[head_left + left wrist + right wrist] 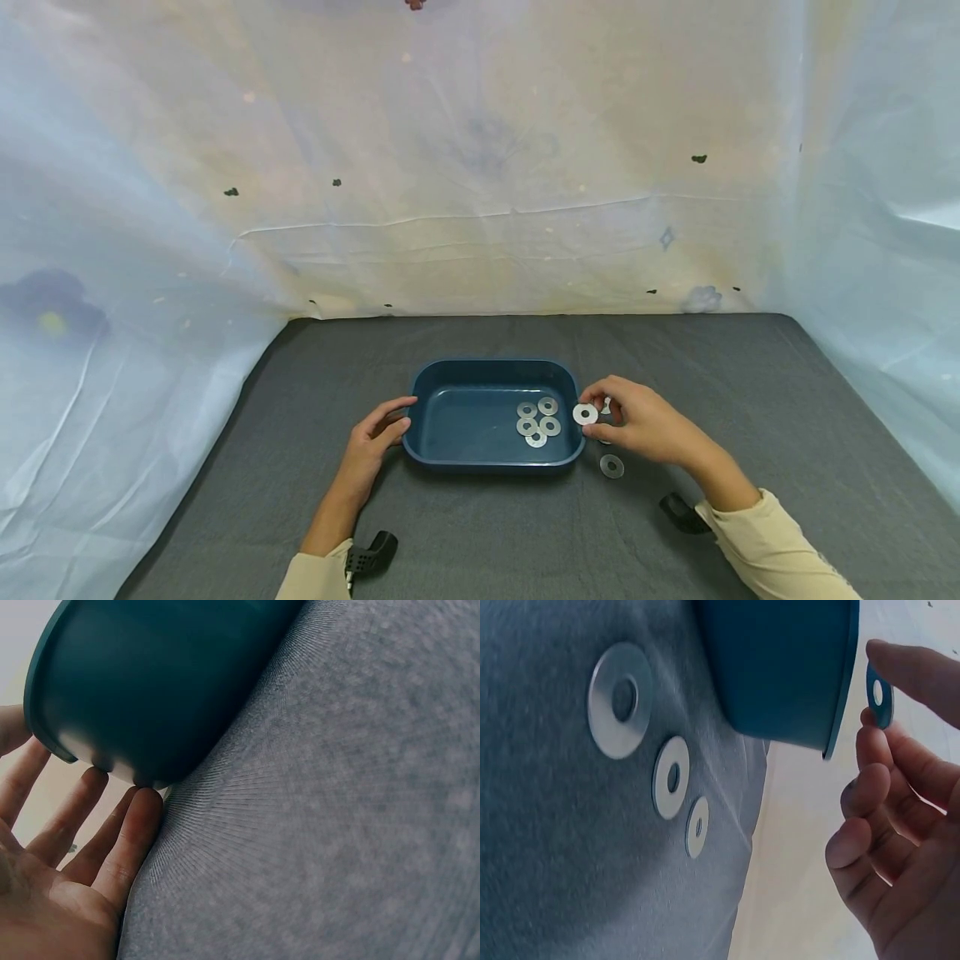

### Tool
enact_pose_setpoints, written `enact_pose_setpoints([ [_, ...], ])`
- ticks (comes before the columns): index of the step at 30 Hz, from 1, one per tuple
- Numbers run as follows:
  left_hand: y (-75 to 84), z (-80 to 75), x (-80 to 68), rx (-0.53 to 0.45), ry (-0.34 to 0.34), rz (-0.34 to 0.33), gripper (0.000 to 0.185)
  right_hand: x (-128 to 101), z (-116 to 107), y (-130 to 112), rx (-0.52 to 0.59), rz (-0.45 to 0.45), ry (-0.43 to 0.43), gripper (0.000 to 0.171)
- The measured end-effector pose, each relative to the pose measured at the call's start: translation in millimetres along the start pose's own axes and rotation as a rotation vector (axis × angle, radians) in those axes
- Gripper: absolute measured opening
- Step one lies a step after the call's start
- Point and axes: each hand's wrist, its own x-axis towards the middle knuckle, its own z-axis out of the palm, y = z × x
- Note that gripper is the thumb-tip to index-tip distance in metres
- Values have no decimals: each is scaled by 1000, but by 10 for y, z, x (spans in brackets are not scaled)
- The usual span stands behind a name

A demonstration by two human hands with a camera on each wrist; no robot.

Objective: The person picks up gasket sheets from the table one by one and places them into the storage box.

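Right hand (637,425) pinching a washer (586,413) over the right rim of the blue tray (480,375), ready to drop. Left hand (375,437) open, fingers steadying the tray's left wall. Five washers (537,421) inside; more (612,466) on the desk just right.

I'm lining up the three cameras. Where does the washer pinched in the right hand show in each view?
Head: the washer is right of centre, at the right rim of the blue tray, held by the right hand.
Left wrist: not in view; only the tray's outer wall, the left hand and the cloth.
Right wrist: top right, between fingertip and thumb, just past the tray's rim.
Shared landmark: the blue tray.
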Motion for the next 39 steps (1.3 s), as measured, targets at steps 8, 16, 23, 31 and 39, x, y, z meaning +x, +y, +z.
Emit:
enact_pose_setpoints([
  [8,1,1,-4,-3,-4,-3,38,-7,65,-67,21,-9,-29,35],
  [16,-5,-8,1,6,-2,9,37,6,132,-137,27,-8,-59,37],
  [23,-6,-3,-2,4,1,15,37,28,173,-178,43,-31,-76,38],
  [31,9,7,4,4,1,-2,37,42,187,-169,51,-13,-98,39],
  [39,17,7,17,4,1,-22,37,45,193,-175,47,6,-101,38],
])
